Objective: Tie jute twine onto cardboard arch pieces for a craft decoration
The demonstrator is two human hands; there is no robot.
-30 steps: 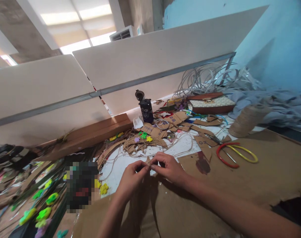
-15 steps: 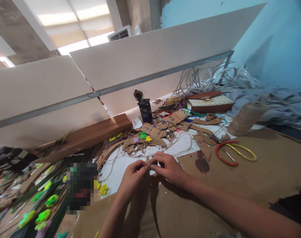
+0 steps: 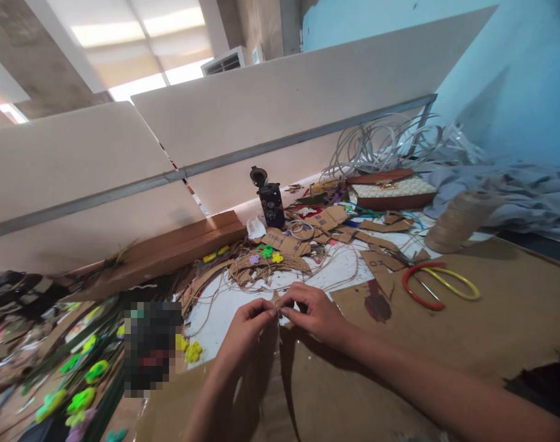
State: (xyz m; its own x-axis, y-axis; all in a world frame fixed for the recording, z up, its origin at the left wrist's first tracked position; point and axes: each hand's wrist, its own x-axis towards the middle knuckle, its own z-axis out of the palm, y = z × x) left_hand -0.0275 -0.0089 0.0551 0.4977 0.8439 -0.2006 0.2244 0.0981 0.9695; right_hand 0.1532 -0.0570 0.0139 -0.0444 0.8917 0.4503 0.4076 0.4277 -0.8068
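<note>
My left hand (image 3: 250,328) and my right hand (image 3: 312,313) meet at the middle of the view, fingertips almost touching. Each pinches thumb against forefinger on something thin, perhaps twine, too small to make out. Just below them lies a large brown cardboard sheet (image 3: 344,387) with a dark slit or fold. Beyond my hands a twine-wrapped arc (image 3: 291,263) carries a purple, a green and a yellow flower. Loose twine trails over the white surface around it.
Scissors with red and yellow handles (image 3: 425,285) lie right, near a twine spool (image 3: 459,221). Behind are cardboard scraps (image 3: 284,241), a dark open-lidded bottle (image 3: 271,205) and a handbag (image 3: 393,191). Fuzzy flowers (image 3: 81,399) and a blurred-out dark object (image 3: 151,347) are left.
</note>
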